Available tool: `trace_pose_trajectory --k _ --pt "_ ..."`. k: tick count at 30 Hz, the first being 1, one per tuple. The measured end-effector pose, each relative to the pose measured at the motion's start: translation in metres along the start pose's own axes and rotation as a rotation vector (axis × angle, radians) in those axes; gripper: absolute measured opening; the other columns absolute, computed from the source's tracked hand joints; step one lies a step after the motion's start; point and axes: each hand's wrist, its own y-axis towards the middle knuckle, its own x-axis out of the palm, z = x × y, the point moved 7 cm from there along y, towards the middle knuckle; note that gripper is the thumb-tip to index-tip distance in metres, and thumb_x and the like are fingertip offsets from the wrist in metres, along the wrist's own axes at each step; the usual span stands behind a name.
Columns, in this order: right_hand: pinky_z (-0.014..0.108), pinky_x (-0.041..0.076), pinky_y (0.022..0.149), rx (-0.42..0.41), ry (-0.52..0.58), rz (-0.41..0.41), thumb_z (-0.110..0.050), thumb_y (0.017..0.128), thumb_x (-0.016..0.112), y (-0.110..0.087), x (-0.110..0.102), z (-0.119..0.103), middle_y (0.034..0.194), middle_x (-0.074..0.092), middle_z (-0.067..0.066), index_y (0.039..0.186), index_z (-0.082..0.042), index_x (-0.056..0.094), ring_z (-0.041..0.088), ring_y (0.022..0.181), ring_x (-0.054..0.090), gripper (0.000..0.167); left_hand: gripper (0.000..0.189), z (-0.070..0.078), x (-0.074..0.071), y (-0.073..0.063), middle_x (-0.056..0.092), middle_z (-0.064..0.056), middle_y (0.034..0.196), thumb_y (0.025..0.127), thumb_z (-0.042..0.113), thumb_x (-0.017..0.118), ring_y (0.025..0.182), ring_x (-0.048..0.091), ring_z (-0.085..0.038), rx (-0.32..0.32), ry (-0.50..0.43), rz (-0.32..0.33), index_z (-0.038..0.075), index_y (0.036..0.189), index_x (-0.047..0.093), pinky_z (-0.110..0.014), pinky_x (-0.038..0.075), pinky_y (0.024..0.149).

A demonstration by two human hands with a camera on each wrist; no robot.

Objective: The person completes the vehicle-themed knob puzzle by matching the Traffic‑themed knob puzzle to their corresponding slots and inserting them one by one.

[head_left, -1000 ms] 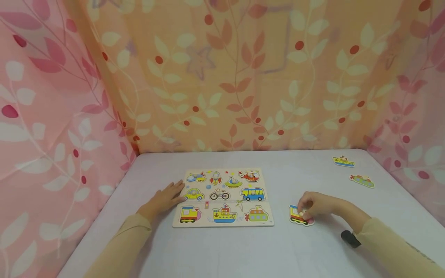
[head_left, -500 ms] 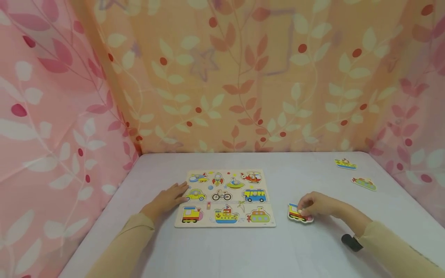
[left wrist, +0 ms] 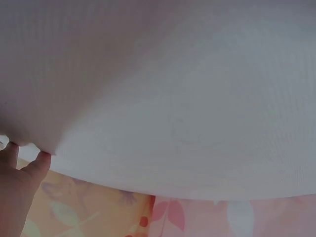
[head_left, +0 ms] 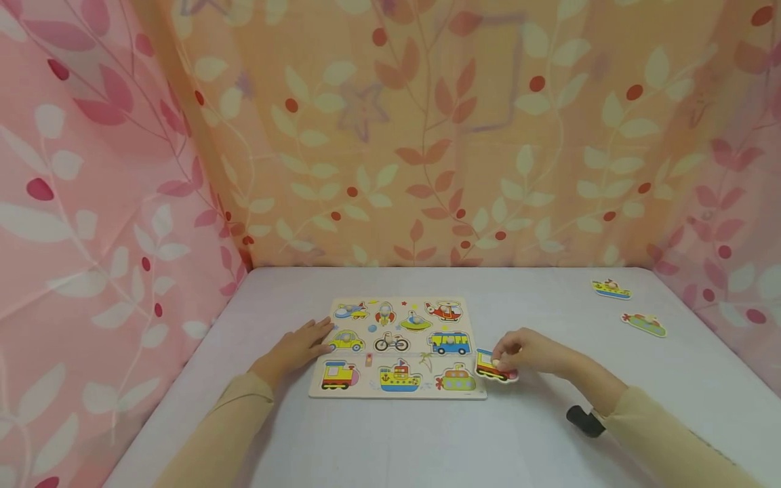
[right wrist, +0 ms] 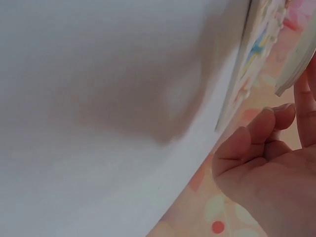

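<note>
A wooden puzzle board printed with vehicles lies on the white table. My left hand rests at the board's left edge, its fingers stretched out and touching it; in the left wrist view only a few fingers show. Just off the board's right edge, my right hand pinches a train puzzle piece by its knob. In the right wrist view that train piece is seen edge-on, lifted above the table. The board's train, ship and submarine spots in the front row show no knobs.
At the right rear of the table lie a ship piece and a submarine piece. Pieces with knobs sit in the board's upper two rows. Patterned curtains stand behind and at both sides. A dark wrist camera hangs under the right wrist.
My right hand has lifted the train piece from the table and carried it left to the board's right edge. The left hand stays at the board's left edge.
</note>
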Motion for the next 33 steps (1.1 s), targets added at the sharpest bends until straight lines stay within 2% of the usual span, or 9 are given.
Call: trace_pose_trajectory --k 9,27,33 --pt "0.034 0.038 0.069 -0.037 0.024 -0.007 -0.018 0.085 0.075 0.018 0.016 -0.021 0.083 0.056 0.003 0.090 -0.013 0.074 0.023 0.091 0.046 0.007 0.065 -0.002 0.002 0.000 0.026 -0.008 0.159 0.098 0.043 0.054 0.146 0.014 -0.038 -0.029 -0.009 -0.012 0.012 0.152 0.034 -0.063 0.014 0.112" --pt "0.032 0.039 0.068 -0.113 0.065 -0.061 -0.016 0.087 0.073 0.044 0.051 -0.054 0.074 0.056 0.000 0.089 -0.008 0.073 0.018 0.080 0.052 0.008 0.064 -0.005 0.004 0.003 0.025 -0.009 0.159 0.099 0.041 0.053 0.145 0.014 -0.039 -0.045 -0.015 -0.005 0.010 0.152 0.034 -0.066 0.013 0.110" --pt "0.027 0.041 0.062 -0.085 0.108 -0.041 -0.013 0.086 0.074 0.051 0.064 -0.062 0.073 0.055 0.001 0.087 -0.007 0.073 0.016 0.070 0.051 0.006 0.065 -0.004 0.003 0.003 0.024 -0.009 0.159 0.099 0.041 0.053 0.146 0.014 -0.039 -0.048 -0.020 -0.013 0.010 0.152 0.033 -0.066 0.012 0.111"
